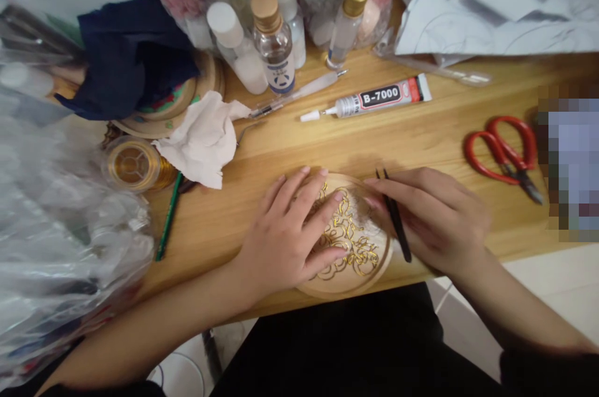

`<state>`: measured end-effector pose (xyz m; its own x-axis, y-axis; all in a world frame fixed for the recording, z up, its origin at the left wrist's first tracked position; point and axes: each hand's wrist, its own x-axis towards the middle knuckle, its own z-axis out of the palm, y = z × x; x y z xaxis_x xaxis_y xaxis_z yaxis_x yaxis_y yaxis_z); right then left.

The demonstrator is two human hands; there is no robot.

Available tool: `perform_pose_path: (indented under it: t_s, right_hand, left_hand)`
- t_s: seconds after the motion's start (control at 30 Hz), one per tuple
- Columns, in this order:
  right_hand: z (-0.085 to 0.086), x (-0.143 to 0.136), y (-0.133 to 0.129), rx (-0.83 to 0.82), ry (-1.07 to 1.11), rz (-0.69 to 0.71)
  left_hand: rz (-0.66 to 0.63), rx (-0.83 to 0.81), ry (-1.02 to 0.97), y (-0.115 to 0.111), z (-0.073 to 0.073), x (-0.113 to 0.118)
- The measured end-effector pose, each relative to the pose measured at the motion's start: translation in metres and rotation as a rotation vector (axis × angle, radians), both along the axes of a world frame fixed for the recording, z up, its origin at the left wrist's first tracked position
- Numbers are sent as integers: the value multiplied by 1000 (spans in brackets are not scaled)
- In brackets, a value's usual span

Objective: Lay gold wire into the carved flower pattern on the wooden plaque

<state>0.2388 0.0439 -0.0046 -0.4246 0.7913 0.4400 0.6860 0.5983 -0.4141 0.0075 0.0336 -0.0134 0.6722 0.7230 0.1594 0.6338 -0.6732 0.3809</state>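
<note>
A round wooden plate (322,288) lies at the table's front edge. Curling gold wire (344,228) forms a pattern on its face. My left hand (287,235) rests palm down over the plate's left side, its fingers spread and covering part of the wirework. At the plate's right edge is my right hand (440,213), closed around black tweezers (397,222). Their two tips point away from me, slightly apart, beyond the fingers. Whether my right fingertips also pinch something small at the plate is hidden.
A B-7000 glue tube (379,97) lies behind the plate, with red-handled cutters (508,153) to the right. Bottles (276,41) line the back. On the left are a crumpled tissue (203,141), a gold wire spool (133,163), a green pencil (169,216) and plastic bags (60,228).
</note>
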Motion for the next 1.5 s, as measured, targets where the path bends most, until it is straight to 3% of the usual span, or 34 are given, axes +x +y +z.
perform_pose_path:
  t_s: [0.2, 0.33, 0.73, 1.13, 1.4, 1.5]
  right_hand:
    - [22, -2, -10, -410, 273, -86]
    - [31, -12, -11, -646, 323, -142]
    - [21, -40, -18, -591, 206, -319]
    - [23, -42, -18, -495, 117, -268]
    - [17, -33, -19, -585, 218, -267]
    - [19, -26, -15, -576, 250, -207]
  left_hand:
    - [24, 26, -36, -2, -3, 1]
    - [38, 24, -38, -3, -2, 1]
    - [70, 12, -15, -3, 1, 3]
    - [76, 8, -10, -3, 1, 3]
    - [72, 14, 6, -2, 2, 3]
    - [70, 10, 8, -2, 2, 3]
